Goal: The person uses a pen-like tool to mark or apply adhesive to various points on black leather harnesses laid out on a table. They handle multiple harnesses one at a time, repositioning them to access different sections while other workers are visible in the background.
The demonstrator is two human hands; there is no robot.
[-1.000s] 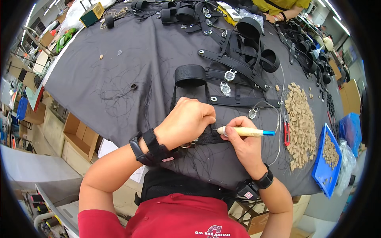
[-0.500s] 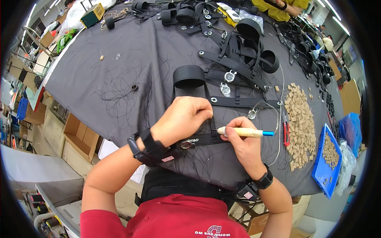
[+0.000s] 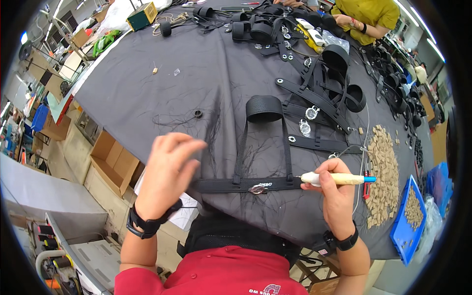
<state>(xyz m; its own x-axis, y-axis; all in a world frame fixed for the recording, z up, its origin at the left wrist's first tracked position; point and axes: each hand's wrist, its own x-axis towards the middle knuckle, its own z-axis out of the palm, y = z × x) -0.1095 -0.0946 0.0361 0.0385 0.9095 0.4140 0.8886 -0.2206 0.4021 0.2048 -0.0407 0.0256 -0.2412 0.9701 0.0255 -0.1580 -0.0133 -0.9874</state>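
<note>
Centrally, a black strap lies crosswise on the dark table cloth, near the edge closest to the wearer. Two narrow side straps run from it to a broad black loop at their far ends; an oval metal fitting sits between their feet. The right hand grasps a cream-handled tool with a blue end, its thin tip directed leftward, just beside the foot of the right-hand side strap; contact cannot be told. The left hand is released, thumb and fingers parted, and overlaps the strap's left end in this view; whether it touches cannot be told. To the right of the tool lie a heap of small tan pieces, with red-handled snips at its near left, and a blue tray holding similar pieces. Beyond, tangled black straps and loops occupy the cloth; a person in a mustard shirt is at the far side.
</note>
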